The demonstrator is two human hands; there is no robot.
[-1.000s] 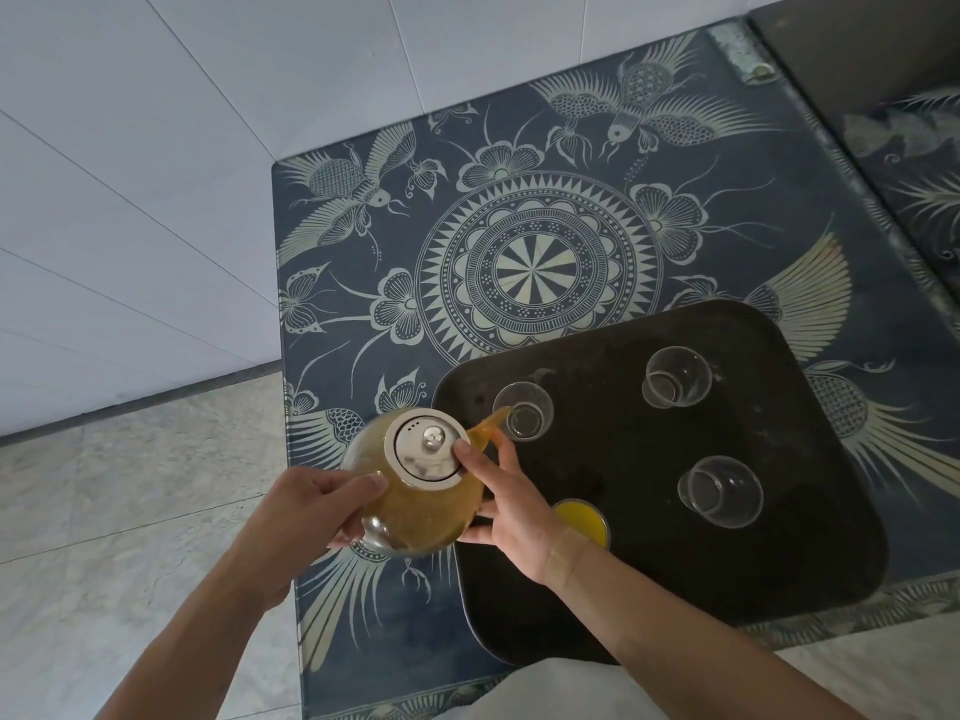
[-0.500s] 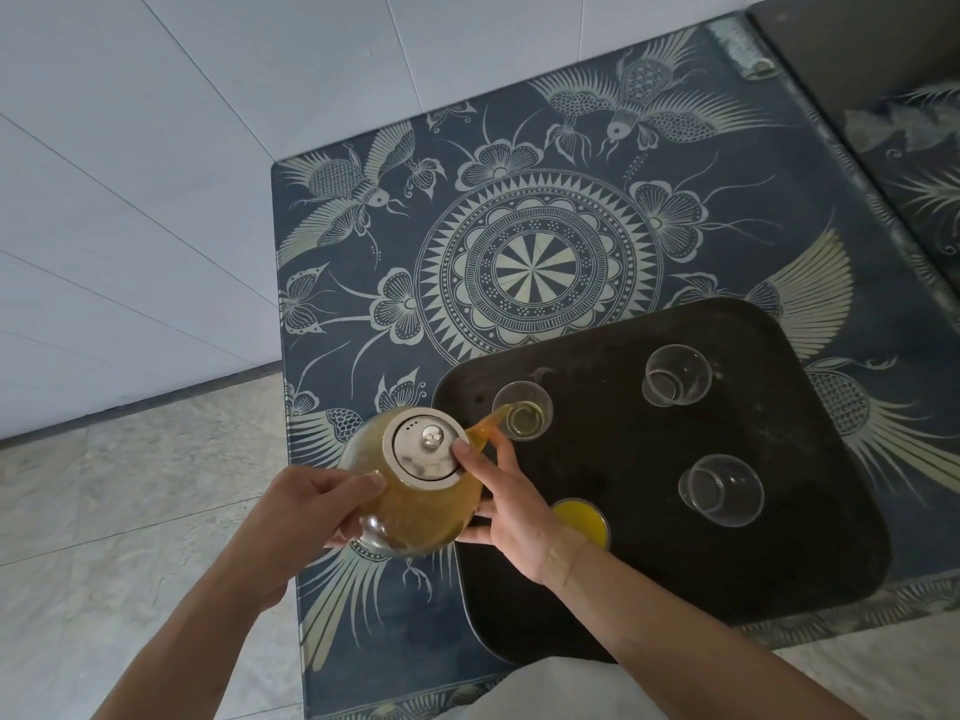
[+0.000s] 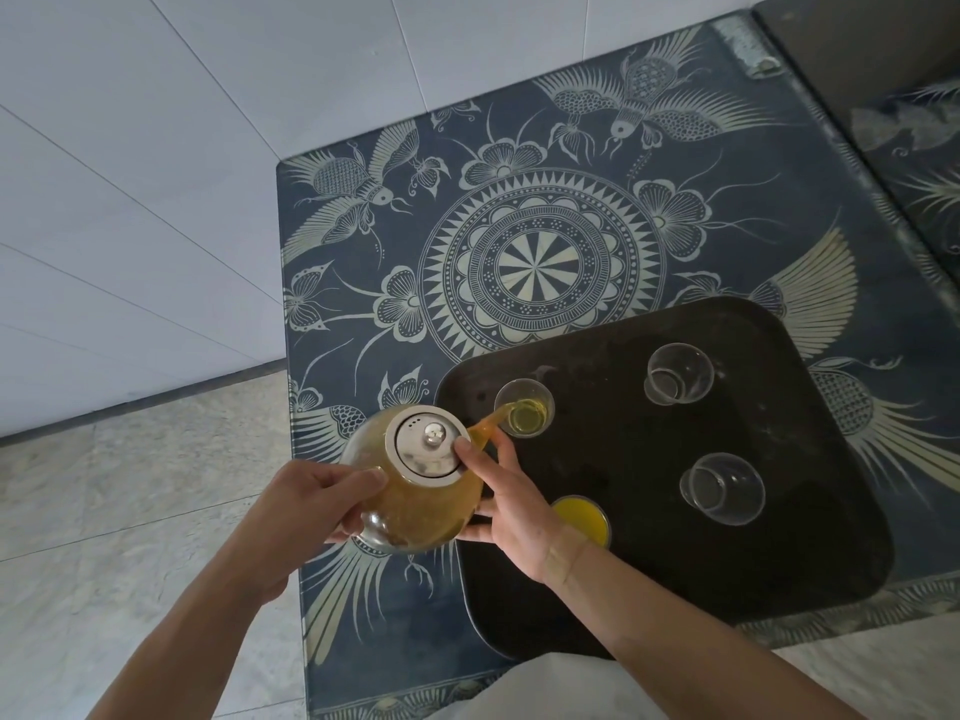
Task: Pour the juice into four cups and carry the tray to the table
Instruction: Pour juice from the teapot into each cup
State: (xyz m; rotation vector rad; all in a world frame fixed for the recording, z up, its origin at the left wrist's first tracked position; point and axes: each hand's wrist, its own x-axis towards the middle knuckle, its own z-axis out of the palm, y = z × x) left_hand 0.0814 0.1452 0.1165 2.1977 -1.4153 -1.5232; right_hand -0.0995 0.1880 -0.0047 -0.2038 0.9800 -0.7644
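Observation:
A round glass teapot of orange juice with a steel lid is tilted to the right, its spout over the far-left glass cup, which holds a little yellow juice. My left hand grips the pot's left side. My right hand supports its right side with one fingertip on the lid. A near-left cup is full of juice, partly hidden by my right hand. Two clear cups, far right and near right, hold nothing. All stand on a black tray.
The tray lies at the near right of a dark blue patterned tabletop set in a corner against a white tiled wall. Grey stone floor is on the left. A dark counter runs along the far right.
Juice has begun to flow from the spout into the far-left cup, which now holds a shallow yellow layer. The pot tilted slightly further; both hands keep their grip.

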